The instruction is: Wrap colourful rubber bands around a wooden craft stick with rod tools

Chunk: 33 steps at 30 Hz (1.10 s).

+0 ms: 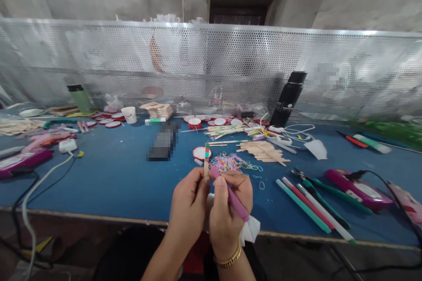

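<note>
My left hand (188,202) pinches a wooden craft stick (206,167) held upright near the table's front edge. Bands of green, red and turquoise colour its top end. In my right hand (227,213) is a pink marker pen (238,204), its front end close beside the stick; whether the tip touches the wood I cannot tell. Just beyond both hands lie a heap of small coloured rubber bands (227,162) and a round white disc with a red rim (199,153). A white tissue (251,229) shows below my right hand.
Loose craft sticks (263,152) lie beyond the bands. Several markers (306,206), green-handled pliers (325,202) and a purple device (358,189) are at right. A black phone (164,140), a paper cup (129,115) and a white cable (42,182) are at left. A perforated metal screen (115,66) stands behind.
</note>
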### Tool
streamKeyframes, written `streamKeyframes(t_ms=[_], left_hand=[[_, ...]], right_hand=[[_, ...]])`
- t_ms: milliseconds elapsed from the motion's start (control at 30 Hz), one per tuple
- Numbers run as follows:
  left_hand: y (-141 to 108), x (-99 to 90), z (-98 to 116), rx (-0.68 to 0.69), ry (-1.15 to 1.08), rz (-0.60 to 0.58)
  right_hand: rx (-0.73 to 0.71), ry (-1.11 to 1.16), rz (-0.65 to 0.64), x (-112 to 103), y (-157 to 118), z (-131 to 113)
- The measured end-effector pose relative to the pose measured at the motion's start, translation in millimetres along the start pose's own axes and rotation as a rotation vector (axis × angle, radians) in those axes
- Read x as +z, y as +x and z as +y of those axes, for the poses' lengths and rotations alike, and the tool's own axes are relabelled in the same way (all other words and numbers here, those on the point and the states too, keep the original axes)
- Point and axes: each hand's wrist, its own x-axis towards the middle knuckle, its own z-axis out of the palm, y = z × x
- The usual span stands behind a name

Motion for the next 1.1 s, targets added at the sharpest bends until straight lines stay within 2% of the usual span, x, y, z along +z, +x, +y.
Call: streamKeyframes(t_ms=[100, 1100], left_hand=[[-0.3, -0.1, 0.0, -0.008, -0.017, -0.003], [-1.3, 1.1, -2.2, -0.011, 0.019, -0.01]], right_hand=[[-0.011, 0.004, 0.025, 0.4, 0.5, -0.6], [-0.036, 0.0, -0.032, -0.1, 0.9, -0.8]])
